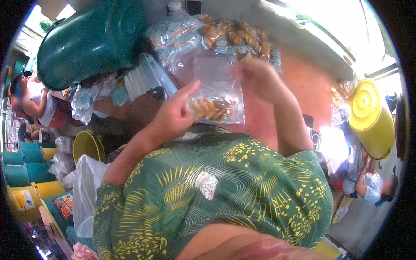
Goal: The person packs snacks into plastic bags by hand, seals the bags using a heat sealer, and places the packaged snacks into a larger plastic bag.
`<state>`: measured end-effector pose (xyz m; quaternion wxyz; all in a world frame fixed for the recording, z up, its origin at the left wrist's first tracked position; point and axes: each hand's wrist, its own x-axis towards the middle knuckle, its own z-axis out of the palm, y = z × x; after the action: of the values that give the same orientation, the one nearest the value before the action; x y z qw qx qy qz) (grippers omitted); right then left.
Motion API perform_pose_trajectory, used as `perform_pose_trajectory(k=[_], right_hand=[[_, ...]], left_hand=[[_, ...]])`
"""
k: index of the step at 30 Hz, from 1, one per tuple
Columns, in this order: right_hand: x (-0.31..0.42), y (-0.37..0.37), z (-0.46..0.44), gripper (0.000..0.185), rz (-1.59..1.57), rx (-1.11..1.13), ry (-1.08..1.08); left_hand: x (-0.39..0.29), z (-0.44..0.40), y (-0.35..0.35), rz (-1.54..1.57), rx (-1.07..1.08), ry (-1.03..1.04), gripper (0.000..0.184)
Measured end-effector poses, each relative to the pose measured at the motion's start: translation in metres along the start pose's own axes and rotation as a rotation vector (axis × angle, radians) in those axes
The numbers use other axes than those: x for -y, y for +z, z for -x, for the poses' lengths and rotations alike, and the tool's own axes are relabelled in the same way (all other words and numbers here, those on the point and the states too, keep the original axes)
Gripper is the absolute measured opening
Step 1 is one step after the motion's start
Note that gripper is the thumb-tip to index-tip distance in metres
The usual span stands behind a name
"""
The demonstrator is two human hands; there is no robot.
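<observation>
A clear plastic bag (pixel 238 102) lies in front of my chest, with brown twisted pastries (pixel 212 109) in its lower part. My left hand (pixel 175 108) is at the bag's left side, index finger stretched out and thumb apart. At the bag's upper right, my right hand (pixel 255 73) is bent inward with its fingers closed on the plastic; motion blurs the fingertips. Just beyond both hands is a heap of packed pastries (pixel 234 34) in clear bags with blue-and-white print.
A large green barrel (pixel 95 43) lies at the upper left, beside a stack of pale plastic containers (pixel 143 78). The orange-brown tabletop (pixel 299 82) extends right towards a yellow barrel (pixel 368 112). One person (pixel 34 99) is at far left, another (pixel 370 186) at far right.
</observation>
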<state>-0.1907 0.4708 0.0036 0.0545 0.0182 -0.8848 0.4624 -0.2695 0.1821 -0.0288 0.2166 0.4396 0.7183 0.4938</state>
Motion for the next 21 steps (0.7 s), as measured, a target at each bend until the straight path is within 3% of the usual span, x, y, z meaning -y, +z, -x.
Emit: perform_pose_trajectory(k=[1,2,4,5,6,8,10,13,14,16,20,21], right_hand=[[-0.017,-0.014,-0.012,0.031,0.072,-0.201,0.106],[-0.056,-0.020,-0.026,0.036,0.157,-0.321,0.142],[-0.193,-0.010,-0.047,0.049,-0.102,-0.479,0.287],[-0.215,-0.005,-0.050,0.052,-0.188,-0.558,0.296],[-0.235,-0.001,-0.053,0.055,-0.273,-0.639,0.297],[-0.171,0.029,-0.061,0.057,0.081,-0.888,0.099],[-0.172,0.024,-0.061,0.058,0.238,-0.887,0.170],[-0.279,-0.064,-0.053,0.060,0.404,-0.607,0.793],[-0.279,-0.067,-0.053,0.059,0.554,-0.898,0.784],[-0.300,-0.091,-0.058,0.057,0.423,-0.762,1.027],[-0.323,-0.101,-0.054,0.068,0.361,-0.391,1.029],[-0.322,-0.106,-0.051,0.067,0.317,-0.443,0.979]], left_hand=[[0.002,0.002,-0.002,0.003,-0.019,-0.014,0.073],[-0.003,0.005,-0.002,0.051,-0.024,-0.054,0.073],[-0.005,0.005,-0.002,0.094,-0.010,-0.096,0.073],[-0.006,0.006,-0.001,0.089,-0.009,-0.105,0.073],[-0.009,0.007,0.000,0.082,-0.011,-0.113,0.073],[-0.008,0.008,-0.003,0.083,-0.028,-0.116,0.073],[-0.008,0.009,-0.004,0.095,-0.043,-0.136,0.073],[-0.013,0.008,-0.004,0.095,-0.036,-0.185,0.074],[-0.017,0.005,-0.003,0.126,-0.031,-0.210,0.075],[-0.018,0.002,0.000,0.144,-0.018,-0.232,0.075],[-0.020,0.003,-0.001,0.076,-0.004,-0.251,0.076],[-0.021,0.005,-0.001,0.069,-0.013,-0.244,0.075]])
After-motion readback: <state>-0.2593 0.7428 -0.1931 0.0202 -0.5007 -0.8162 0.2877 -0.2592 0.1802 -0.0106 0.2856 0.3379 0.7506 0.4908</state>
